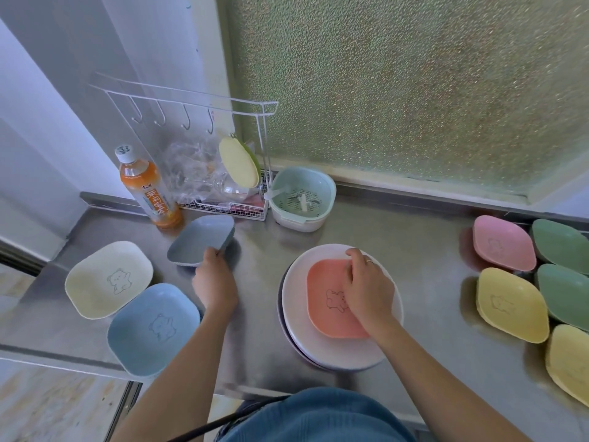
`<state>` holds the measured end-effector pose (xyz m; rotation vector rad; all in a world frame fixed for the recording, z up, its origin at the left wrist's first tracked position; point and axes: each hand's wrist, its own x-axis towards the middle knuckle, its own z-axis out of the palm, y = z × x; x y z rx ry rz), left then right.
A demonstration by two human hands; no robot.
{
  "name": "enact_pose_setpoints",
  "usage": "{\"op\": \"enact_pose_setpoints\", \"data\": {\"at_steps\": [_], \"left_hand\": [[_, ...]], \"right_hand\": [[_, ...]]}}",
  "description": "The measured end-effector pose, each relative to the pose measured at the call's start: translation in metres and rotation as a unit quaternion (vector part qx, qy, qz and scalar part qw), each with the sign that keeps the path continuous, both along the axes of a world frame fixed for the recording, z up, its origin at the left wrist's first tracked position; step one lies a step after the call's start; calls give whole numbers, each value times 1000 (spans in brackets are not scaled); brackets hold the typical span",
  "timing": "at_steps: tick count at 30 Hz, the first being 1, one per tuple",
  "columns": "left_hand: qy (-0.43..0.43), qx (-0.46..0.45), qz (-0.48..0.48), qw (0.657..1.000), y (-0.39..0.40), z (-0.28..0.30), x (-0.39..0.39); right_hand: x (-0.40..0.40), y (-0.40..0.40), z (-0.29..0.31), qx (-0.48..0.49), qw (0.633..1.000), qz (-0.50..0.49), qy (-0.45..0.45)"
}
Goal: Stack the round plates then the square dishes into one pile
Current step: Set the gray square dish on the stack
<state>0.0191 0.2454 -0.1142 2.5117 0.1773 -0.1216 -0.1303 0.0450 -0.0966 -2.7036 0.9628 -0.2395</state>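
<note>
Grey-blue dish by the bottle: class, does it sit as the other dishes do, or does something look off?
It is askew. The grey-blue dish is tilted, its near edge gripped by the left hand, while the cream dish lies flat on the counter.

Square dishes: coral (331, 298), cream (108, 279) and light blue (153, 328), each with outlined bear drawing; grey-blue (200, 239), plain. Round plates (338, 352): pale pink-white. Bottle (146, 186): orange, white cap; colander (302, 199): mint green.
</note>
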Motion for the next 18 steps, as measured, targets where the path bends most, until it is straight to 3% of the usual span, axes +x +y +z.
{"op": "enact_pose_setpoints", "data": {"at_steps": [3, 6, 12, 14, 16, 18], "left_hand": [[-60, -68, -6, 996, -14, 5, -17], [-123, -90, -37, 988, -33, 11, -43], [-179, -71, -121, 974, -78, 36, -94], [-222, -7, -187, 957, -91, 41, -110], [-253, 46, -235, 937, -101, 43, -125], [-274, 37, -267, 923, -106, 43, -138]], "right_hand": [[1, 2, -1, 24, 999, -4, -27], [4, 3, 7, 123, 989, -18, -74], [25, -10, 34, 425, 887, -53, -171], [30, -13, 40, 446, 875, -71, -176], [30, -18, 38, 427, 885, -83, -168], [24, -25, 32, 414, 891, -100, -154]]}}
